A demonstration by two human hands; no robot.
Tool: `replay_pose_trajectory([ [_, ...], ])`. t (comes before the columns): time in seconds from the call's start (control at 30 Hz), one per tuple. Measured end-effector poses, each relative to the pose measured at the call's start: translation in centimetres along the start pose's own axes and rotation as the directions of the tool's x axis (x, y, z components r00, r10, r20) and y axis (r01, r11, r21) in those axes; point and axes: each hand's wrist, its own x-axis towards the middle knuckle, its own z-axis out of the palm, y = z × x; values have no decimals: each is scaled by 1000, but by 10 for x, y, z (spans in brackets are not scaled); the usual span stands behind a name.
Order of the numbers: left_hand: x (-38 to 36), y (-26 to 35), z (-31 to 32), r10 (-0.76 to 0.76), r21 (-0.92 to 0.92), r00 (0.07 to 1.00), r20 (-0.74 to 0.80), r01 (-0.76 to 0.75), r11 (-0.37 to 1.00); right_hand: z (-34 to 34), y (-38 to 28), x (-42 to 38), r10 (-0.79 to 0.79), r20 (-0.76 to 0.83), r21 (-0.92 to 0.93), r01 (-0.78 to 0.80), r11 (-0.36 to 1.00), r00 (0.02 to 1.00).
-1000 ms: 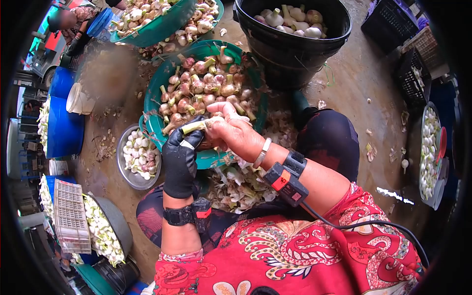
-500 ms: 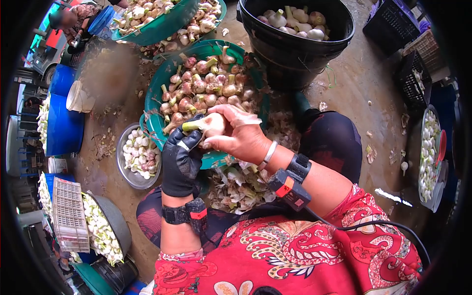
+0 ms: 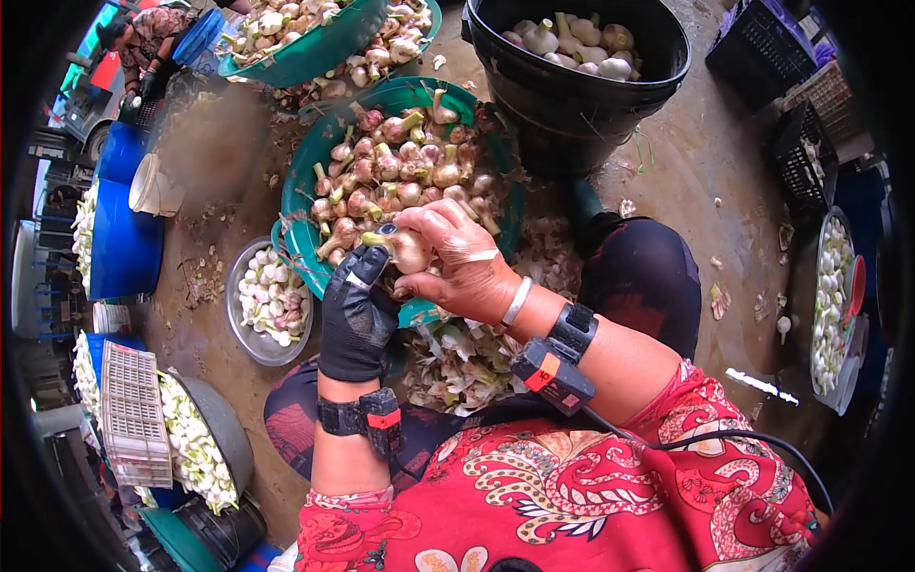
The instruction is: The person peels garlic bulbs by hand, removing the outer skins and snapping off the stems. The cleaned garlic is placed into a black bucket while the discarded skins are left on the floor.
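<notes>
Between my two hands is a garlic bulb [image 3: 411, 252], its cut green stem pointing left. My left hand [image 3: 357, 310], in a black glove, is closed around the stem side. My right hand [image 3: 464, 262] is bare and grips the bulb from the right, thumb below and fingers over the top. Parts of the bulb are covered by the fingers. Just beyond my hands lies a green basin [image 3: 303, 205] full of unpeeled garlic bulbs [image 3: 400, 167]. Under my wrists, a heap of garlic skins [image 3: 457, 367] lies between my legs.
A black bucket [image 3: 562, 105] with peeled bulbs stands ahead right. A metal bowl [image 3: 272, 355] of cloves is at the left. Another green basin [image 3: 295, 62] of garlic is at the top. Blue tubs [image 3: 129, 238] and a crate [image 3: 136, 410] line the left. Another person [image 3: 152, 48] sits far left.
The garlic bulb has turned in my hands, its stem now showing shorter. My right hand's fingers have curled further over it. The other person has shifted slightly.
</notes>
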Motion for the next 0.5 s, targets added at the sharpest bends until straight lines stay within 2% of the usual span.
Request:
replay_pose_trajectory([
  [0.03, 0, 2, -4, 157, 335, 985, 70, -172, 927, 1, -1, 0, 2, -2, 2, -2, 1000, 1000],
  [0.07, -1, -12, 2, -45, -71, 998, -39, 42, 997, 2, -3, -1, 31, -13, 27, -31, 999, 999],
  [0.1, -5, -14, 0, -46, -70, 998, -39, 43, 997, 3, -4, 0, 58, -22, 52, -57, 997, 998],
  [0.13, -6, -6, -1, -266, -306, 962, 65, 273, 912, 4, -6, 0, 151, -74, 84, -145, 986, 986],
  [0.17, -8, 0, 0, -436, -492, 874, 217, 483, 724, 2, -5, 3, 147, -74, 82, -141, 987, 986],
  [0.2, -12, 7, 8, -470, -453, 866, 173, 494, 742, 0, -5, 6, 378, -1, 428, -341, 837, 926],
  [0.23, -16, 9, 8, -469, -453, 866, 172, 492, 743, -1, -4, 8, 548, 150, 695, -482, 534, 823],
  [0.3, -19, 13, 8, -574, -296, 776, 262, 631, 717, -4, 1, 11, 507, 98, 704, -420, 573, 856],
  [0.33, -15, 16, 6, -624, -263, 744, 238, 668, 696, -11, -3, 11, 518, 231, 748, -491, 447, 824],
  [0.37, -11, 17, 3, -625, -261, 744, 236, 668, 697, -15, -4, 11, 507, 364, 768, -560, 312, 782],
  [0.43, -2, 20, -6, -477, -588, 874, 95, 436, 682, -15, -7, 10, 466, 419, 767, -578, 279, 780],
  [0.47, 3, 28, -5, -396, -688, 915, 74, 335, 644, -16, -11, 11, 444, 456, 758, -598, 260, 772],
  [0.5, 6, 29, -6, -396, -688, 915, 70, 332, 645, -17, -14, 13, 421, 490, 750, -615, 244, 764],
])
